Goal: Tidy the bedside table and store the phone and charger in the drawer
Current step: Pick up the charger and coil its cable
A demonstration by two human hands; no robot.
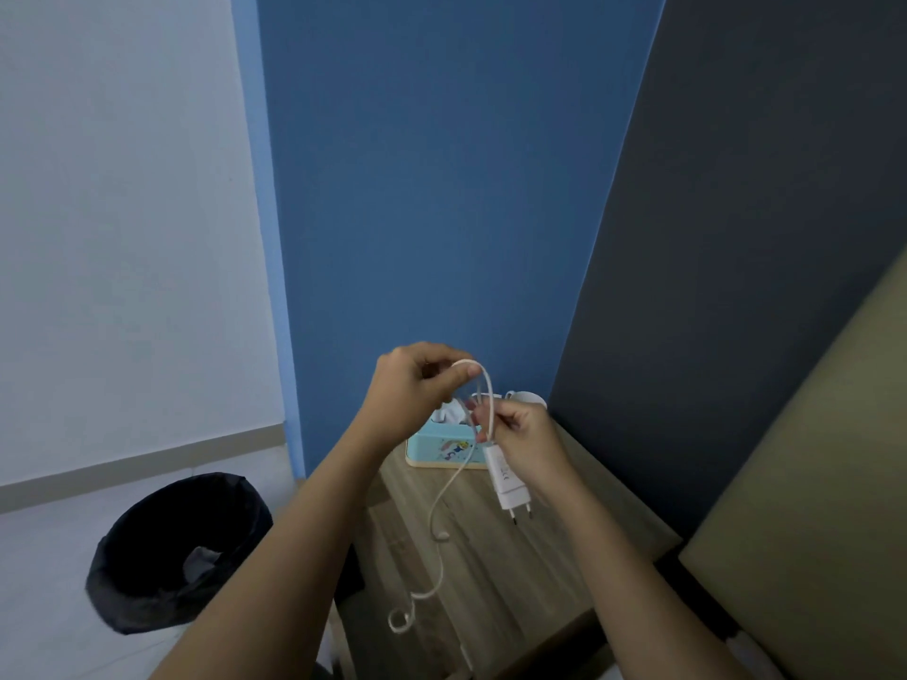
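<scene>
I hold a white charger above the wooden bedside table (554,547). My right hand (525,434) grips the white plug block (508,483), whose two pins point down and toward me. My left hand (417,385) pinches a loop of the white charger cable (441,503) just above my right hand. The rest of the cable hangs down in curves, and its end curls near the table's front left edge. No phone is visible. The drawer is hidden from view.
A light blue tissue box (441,446) with cartoon print stands at the back of the table, with a white object (527,399) behind it. A black bin (181,552) stands on the floor to the left. A bed edge (810,507) lies to the right.
</scene>
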